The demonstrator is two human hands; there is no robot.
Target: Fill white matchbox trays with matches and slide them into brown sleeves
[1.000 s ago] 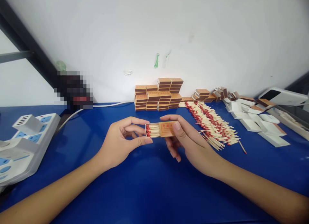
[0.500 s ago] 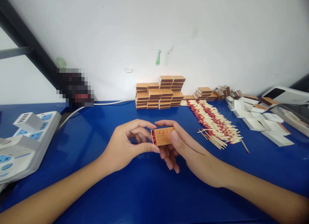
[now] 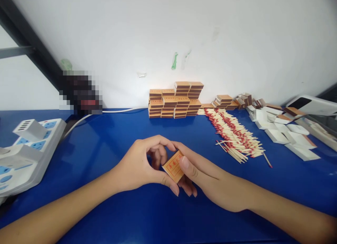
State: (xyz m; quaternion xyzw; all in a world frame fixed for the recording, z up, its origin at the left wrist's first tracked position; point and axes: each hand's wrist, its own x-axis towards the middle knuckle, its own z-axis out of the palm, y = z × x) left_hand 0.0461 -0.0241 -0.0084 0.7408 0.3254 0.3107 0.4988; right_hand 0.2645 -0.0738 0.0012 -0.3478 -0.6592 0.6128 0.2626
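Between my hands a small matchbox point(image 3: 173, 166) is held tilted, its orange label with red characters facing up and its left end closed. My right hand point(image 3: 202, 173) is closed on the box, thumb on the label and the other fingers behind and beneath. Round the box's left end curves my left hand point(image 3: 142, 163), its thumb along the lower left edge and its index finger at the upper edge. Beyond my hands stand stacked matchboxes point(image 3: 175, 105). Loose red-headed matches point(image 3: 234, 131) lie in a long pile to the right.
White inner trays point(image 3: 286, 131) and empty sleeves point(image 3: 243, 100) are heaped at the right, near a white device point(image 3: 313, 105). At the left lies a power strip point(image 3: 52, 142) with plugged-in adapters. A white cable point(image 3: 118, 112) runs along the wall on the blue table point(image 3: 168, 216).
The matchbox has turned and tilted, and my hands have come slightly lower. The red match heads that showed at its left end are now out of sight, with that end closed.
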